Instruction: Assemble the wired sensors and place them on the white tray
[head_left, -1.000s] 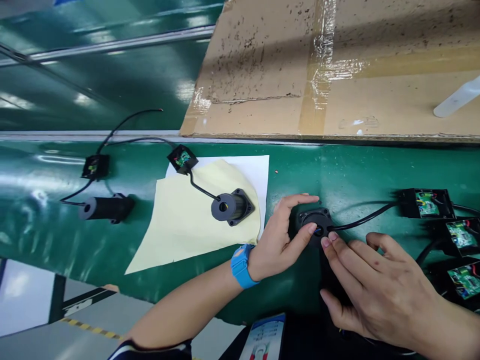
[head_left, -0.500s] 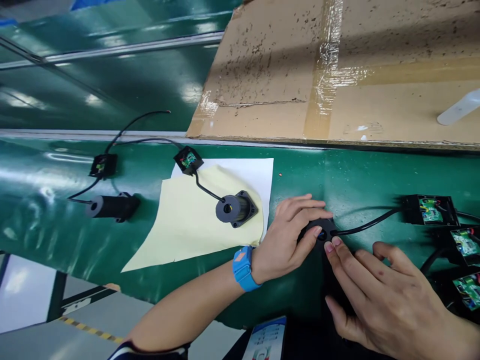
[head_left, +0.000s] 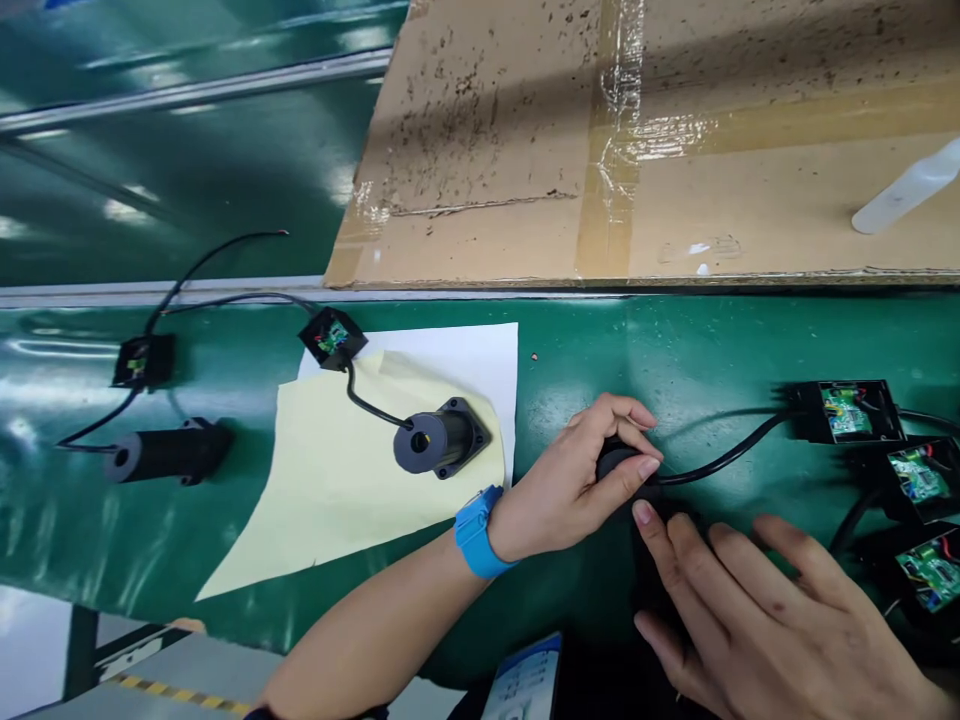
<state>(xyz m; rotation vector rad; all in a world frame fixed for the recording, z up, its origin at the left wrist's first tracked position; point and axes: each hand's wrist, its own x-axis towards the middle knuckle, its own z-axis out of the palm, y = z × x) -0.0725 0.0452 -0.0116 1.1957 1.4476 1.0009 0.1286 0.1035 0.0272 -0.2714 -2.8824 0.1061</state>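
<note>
My left hand (head_left: 581, 475), with a blue band (head_left: 478, 533) on its wrist, has its fingers closed around the top of a black cylindrical part (head_left: 616, 457). A black cable (head_left: 720, 466) runs from that part to an open black box with a green circuit board (head_left: 850, 411) at the right. My right hand (head_left: 757, 610) is beside the part's lower side, fingers spread, its index fingertip close against the black body. Most of the part is hidden by my hands and dark surroundings.
Left of my hands, a black flanged cylinder (head_left: 431, 440) lies on yellow paper (head_left: 337, 500), wired to a small box (head_left: 332, 338). Another cylinder (head_left: 161, 455) is farther left. Cardboard (head_left: 480, 150) spans the back, holding a translucent bottle (head_left: 900, 190). More circuit boxes (head_left: 926, 475) sit right.
The view has shifted, so the papers and cylinders appear farther left. My left fingers have curled more over the top of the part, covering its hole. My right fingertips have moved slightly down it.
</note>
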